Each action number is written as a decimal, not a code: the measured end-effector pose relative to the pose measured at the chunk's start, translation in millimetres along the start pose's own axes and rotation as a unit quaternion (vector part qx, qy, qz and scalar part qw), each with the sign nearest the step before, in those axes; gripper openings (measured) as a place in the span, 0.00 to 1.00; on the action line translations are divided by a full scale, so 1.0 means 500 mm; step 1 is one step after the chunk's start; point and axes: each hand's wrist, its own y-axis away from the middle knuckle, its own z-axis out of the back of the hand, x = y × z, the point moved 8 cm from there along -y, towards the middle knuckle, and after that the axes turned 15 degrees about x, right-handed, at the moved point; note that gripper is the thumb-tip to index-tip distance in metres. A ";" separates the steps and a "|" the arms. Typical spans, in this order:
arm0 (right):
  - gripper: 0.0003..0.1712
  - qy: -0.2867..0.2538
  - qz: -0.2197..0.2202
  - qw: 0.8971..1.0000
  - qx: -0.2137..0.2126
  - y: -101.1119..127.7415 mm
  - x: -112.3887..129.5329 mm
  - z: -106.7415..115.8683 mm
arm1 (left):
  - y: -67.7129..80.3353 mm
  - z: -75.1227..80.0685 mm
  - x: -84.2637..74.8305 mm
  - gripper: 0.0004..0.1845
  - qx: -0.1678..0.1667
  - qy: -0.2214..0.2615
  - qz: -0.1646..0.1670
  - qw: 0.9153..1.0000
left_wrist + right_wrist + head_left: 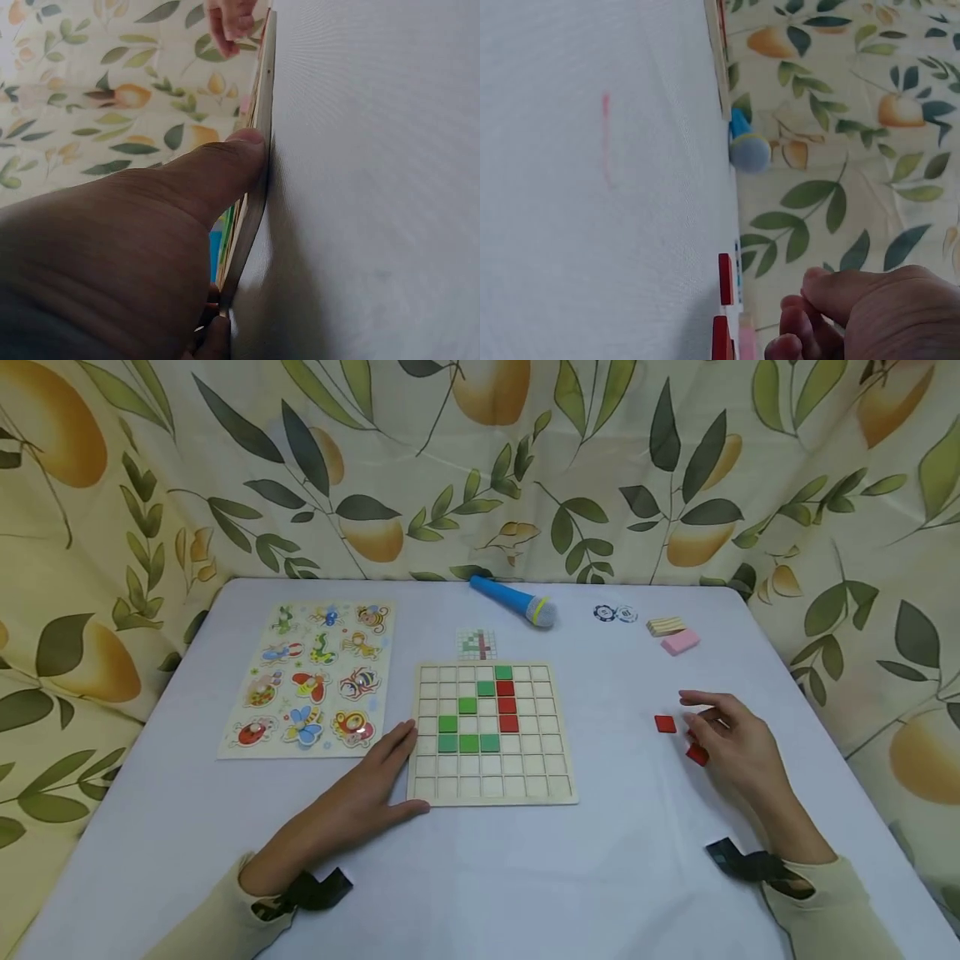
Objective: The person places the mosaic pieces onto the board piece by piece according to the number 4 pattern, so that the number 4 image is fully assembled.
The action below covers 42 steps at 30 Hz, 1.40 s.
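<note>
A pale wooden grid board lies flat on the table, with several green tiles and red tiles in its squares. At its left side rests my left hand, fingers extended along the left edge and thumb touching the near left corner. The left wrist view shows that thumb against the board's side. Over loose red tiles to the board's right hovers my right hand, fingers loosely bent, thumb and index apart. One loose tile lies left of the fingertips, another below the thumb; fingers partly hide a red sliver.
A small pattern card touches the board's far side. Behind it lies a blue toy microphone. An insect picture board is at left. Two round black-and-white pieces, cream sticks and a pink block lie at back right.
</note>
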 end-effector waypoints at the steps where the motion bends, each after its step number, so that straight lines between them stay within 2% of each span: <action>1: 0.24 0.011 -0.001 1.000 0.004 -0.001 -0.001 -0.002 | -0.001 0.001 0.000 0.59 0.000 0.001 -0.001 1.000; 5: 0.24 0.047 0.005 0.999 0.022 -0.005 -0.003 -0.014 | -0.003 0.003 0.000 0.58 0.000 0.000 -0.006 1.000; 15: 0.20 0.114 0.052 0.992 0.019 -0.025 0.006 -0.032 | 0.001 -0.002 0.001 0.57 0.003 0.003 -0.005 1.000; 28: 0.15 0.141 0.106 0.984 0.001 -0.020 0.023 -0.033 | 0.001 0.002 -0.001 0.58 0.002 0.000 0.001 1.000; 32: 0.16 0.144 0.113 0.983 0.008 -0.020 0.034 -0.037 | 0.003 0.003 0.002 0.58 -0.001 -0.003 0.001 1.000; 37: 0.16 0.136 0.118 0.983 0.031 -0.011 0.071 -0.044 | 0.003 0.004 0.002 0.58 -0.003 -0.005 -0.003 1.000; 42: 0.18 0.157 0.168 0.972 0.057 0.004 0.151 -0.062 | 0.002 0.002 0.003 0.58 -0.003 -0.002 -0.008 1.000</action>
